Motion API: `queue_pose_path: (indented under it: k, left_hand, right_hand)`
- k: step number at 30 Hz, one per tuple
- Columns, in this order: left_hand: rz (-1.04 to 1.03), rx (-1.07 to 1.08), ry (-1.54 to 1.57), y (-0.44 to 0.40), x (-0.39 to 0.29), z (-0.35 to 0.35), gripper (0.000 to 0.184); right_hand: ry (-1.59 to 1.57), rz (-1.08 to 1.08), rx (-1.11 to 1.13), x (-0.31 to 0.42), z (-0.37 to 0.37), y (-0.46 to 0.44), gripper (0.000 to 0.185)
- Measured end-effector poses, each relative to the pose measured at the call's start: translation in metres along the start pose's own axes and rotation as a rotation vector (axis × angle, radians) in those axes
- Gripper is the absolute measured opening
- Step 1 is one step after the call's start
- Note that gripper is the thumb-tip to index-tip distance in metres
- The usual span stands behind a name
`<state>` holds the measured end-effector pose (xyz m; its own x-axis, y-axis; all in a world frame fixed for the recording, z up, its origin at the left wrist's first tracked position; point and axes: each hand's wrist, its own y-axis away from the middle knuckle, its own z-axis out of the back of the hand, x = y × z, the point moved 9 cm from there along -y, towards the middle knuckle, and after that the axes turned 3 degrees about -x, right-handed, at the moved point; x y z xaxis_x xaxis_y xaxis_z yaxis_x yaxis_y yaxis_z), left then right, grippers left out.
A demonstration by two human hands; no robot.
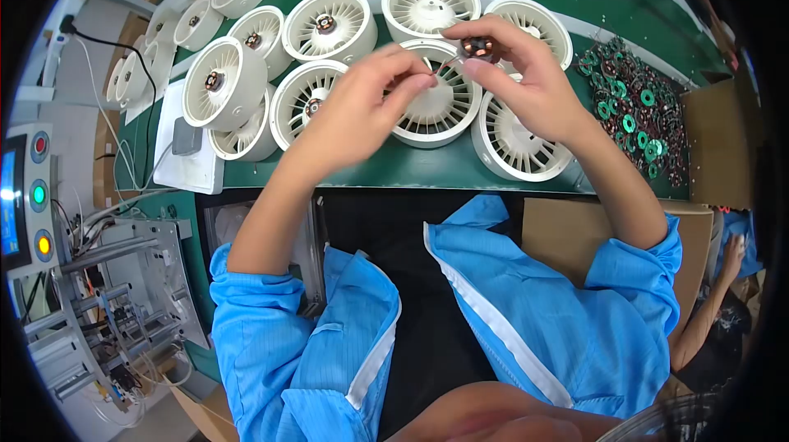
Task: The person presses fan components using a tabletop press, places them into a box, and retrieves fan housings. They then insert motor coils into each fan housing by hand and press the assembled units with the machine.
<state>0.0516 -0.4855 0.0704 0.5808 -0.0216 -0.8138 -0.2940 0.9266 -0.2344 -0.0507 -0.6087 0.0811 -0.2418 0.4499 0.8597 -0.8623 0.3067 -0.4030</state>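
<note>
My right hand (pixel 530 80) grips a small motor stator (pixel 477 47) with copper windings between thumb and fingers. Thin wires (pixel 448 65) run from the stator toward my left hand (pixel 353 109), whose thumb and forefinger pinch their ends. Both hands are raised over a round white fan housing (pixel 436 131) with radial vanes. Next to it, under my right forearm, lies another white housing (pixel 522 142) with a bare hub. On the left, a white housing (pixel 314 31) has a copper-wound stator seated at its centre.
Several more white housings (pixel 218 84) stand left on the green table (pixel 353 169). A heap of stators with green rings (pixel 629 113) lies at right, beside a cardboard box (pixel 719 142). A button panel (pixel 37 195) is at far left. Another person's arm (pixel 707 319) shows at lower right.
</note>
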Motion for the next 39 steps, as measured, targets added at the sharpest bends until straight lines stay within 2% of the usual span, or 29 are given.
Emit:
queue_pose_path:
  k: [3, 4, 7, 11, 17, 23, 26, 29, 30, 33, 37, 39]
  left_hand:
    - [0.008, -0.018, -0.203, -0.016, 0.014, 0.006, 0.018]
    - [0.0, -0.082, -0.231, -0.022, 0.016, 0.007, 0.019]
    - [-0.072, -0.064, -0.344, -0.033, 0.02, -0.007, 0.019]
    - [-0.068, -0.114, -0.285, -0.04, 0.03, -0.014, 0.013]
    - [-0.112, -0.141, -0.363, -0.039, 0.029, -0.015, 0.008]
    - [-0.037, -0.038, -0.42, -0.032, 0.034, -0.02, 0.012]
    - [-0.127, -0.205, -0.381, -0.021, 0.02, -0.002, 0.021]
    - [-0.182, -0.186, -0.753, -0.023, 0.024, 0.003, 0.027]
    - [-0.078, -0.111, -0.806, -0.023, 0.032, -0.001, 0.032]
    - [0.12, -0.075, -0.727, -0.03, 0.059, -0.007, 0.032]
    - [0.152, -0.032, -0.669, -0.033, 0.061, -0.004, 0.033]
    - [0.164, -0.152, -0.57, -0.027, 0.03, 0.013, 0.026]
  right_hand:
    - [0.082, -0.129, 0.03, -0.013, 0.002, 0.003, 0.035]
    - [-0.03, -0.177, -0.009, -0.026, 0.002, 0.004, 0.035]
    - [-0.019, -0.209, -0.03, -0.044, 0.009, 0.003, 0.031]
    - [-0.012, -0.223, -0.033, -0.045, 0.015, 0.001, 0.032]
    - [0.038, -0.236, 0.0, -0.047, 0.013, 0.002, 0.036]
    - [0.087, -0.295, 0.051, -0.046, 0.011, 0.004, 0.042]
    - [0.151, -0.256, 0.082, -0.046, 0.006, 0.005, 0.037]
    - [0.178, -0.277, 0.112, -0.045, -0.002, 0.007, 0.038]
    - [0.234, -0.238, 0.112, -0.044, -0.004, 0.007, 0.039]
    - [0.441, -0.006, 0.062, -0.039, -0.01, 0.009, 0.04]
    - [0.511, -0.036, 0.04, -0.035, -0.012, 0.011, 0.041]
    - [0.551, 0.001, 0.003, -0.031, -0.013, 0.013, 0.043]
